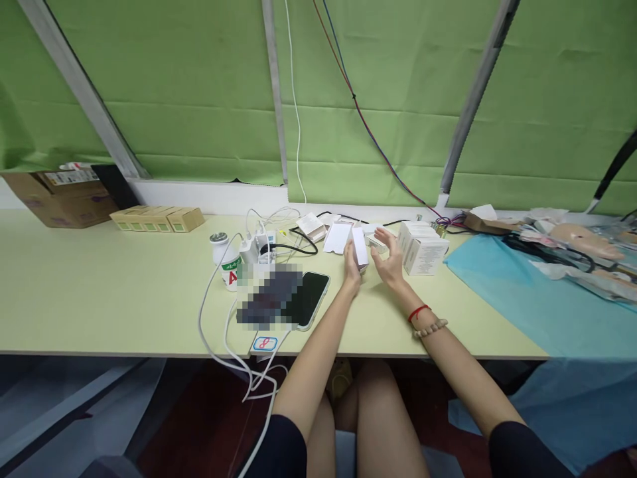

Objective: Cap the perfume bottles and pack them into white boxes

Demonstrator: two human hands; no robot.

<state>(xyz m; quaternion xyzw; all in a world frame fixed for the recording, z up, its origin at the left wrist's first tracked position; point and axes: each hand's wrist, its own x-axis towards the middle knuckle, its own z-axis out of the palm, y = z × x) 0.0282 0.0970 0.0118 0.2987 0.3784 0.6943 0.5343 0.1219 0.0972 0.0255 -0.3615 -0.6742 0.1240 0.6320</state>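
My left hand (352,267) grips a small white carton (359,248), held upright above the table with the fingers wrapped along its left side. To its right, my right hand (389,257) is raised with its fingers apart, holding nothing. A small white box (377,243) lies behind the right hand, partly hidden by it. Close by on the right stands a row of white printed boxes (423,248). Behind the carton lies an opened white cardboard piece (337,237), and a further white opened box (312,226) sits left of it.
Left of my hands lie a phone (309,300), a blurred dark item (271,297), a power strip with white chargers (250,249) and a white bottle (219,248). Cardboard boxes (158,219) stand at the back left. A blue sheet (502,279) drapes the right side.
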